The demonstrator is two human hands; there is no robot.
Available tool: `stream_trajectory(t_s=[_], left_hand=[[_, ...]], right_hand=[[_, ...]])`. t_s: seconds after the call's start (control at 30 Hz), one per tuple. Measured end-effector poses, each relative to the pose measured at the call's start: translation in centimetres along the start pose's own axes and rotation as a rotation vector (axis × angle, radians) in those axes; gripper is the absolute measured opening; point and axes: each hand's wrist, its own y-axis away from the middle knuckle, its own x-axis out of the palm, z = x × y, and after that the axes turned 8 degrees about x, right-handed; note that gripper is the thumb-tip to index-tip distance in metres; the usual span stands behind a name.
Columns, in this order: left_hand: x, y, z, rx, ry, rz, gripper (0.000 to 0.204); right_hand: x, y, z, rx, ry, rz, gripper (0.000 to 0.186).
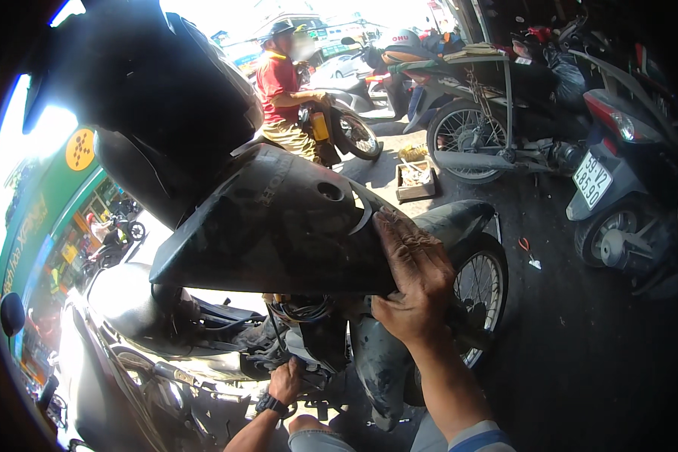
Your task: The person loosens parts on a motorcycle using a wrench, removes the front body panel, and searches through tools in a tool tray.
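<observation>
My right hand [413, 282] grips the right edge of a dark plastic motorbike panel [256, 233], its fingertips on the outer face beside a round hole and a pale crescent-shaped mark. Lower, my left hand [285, 380] is closed on a dark part among the frame and cables of the motorbike, which I cannot make out. Coiled cables [297, 309] show under the panel. The front mudguard [452, 218] and spoked wheel [478, 286] are just right of my right hand. A black upper body section [143, 98] rises above the panel.
A person in a red shirt [275, 90] is by a scooter ahead. Parked motorbikes [467, 143] line the right. A wooden box [414, 181] and orange-handled pliers [526, 245] lie on the pavement [550, 316]. A pale scooter [83, 354] stands close left, with a green storefront [22, 233] beyond.
</observation>
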Motion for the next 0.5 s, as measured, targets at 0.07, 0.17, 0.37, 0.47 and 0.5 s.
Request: stream_trajectory(t_s=[0.07,0.17,0.37,0.47,0.5], left_hand=[[0.1,0.1,0.1,-0.005,-0.001,-0.006,0.062],[0.3,0.2,0.2,-0.012,-0.004,-0.015,0.061],[0.8,0.2,0.9,-0.028,-0.007,-0.029,0.061],[1.2,0.0,1.2,-0.036,-0.008,-0.035,0.061],[1.2,0.0,1.3,-0.038,-0.011,-0.041,0.060]], right_hand=[[0.0,0.1,0.0,0.003,-0.007,-0.003,0.077],[0.0,0.2,-0.1,0.003,-0.008,-0.007,0.077],[0.3,0.5,-0.1,0.015,-0.008,-0.006,0.078],[0.5,0.4,0.0,0.018,0.017,-0.042,0.068],[0.5,0.4,0.1,0.017,0.015,-0.044,0.068]])
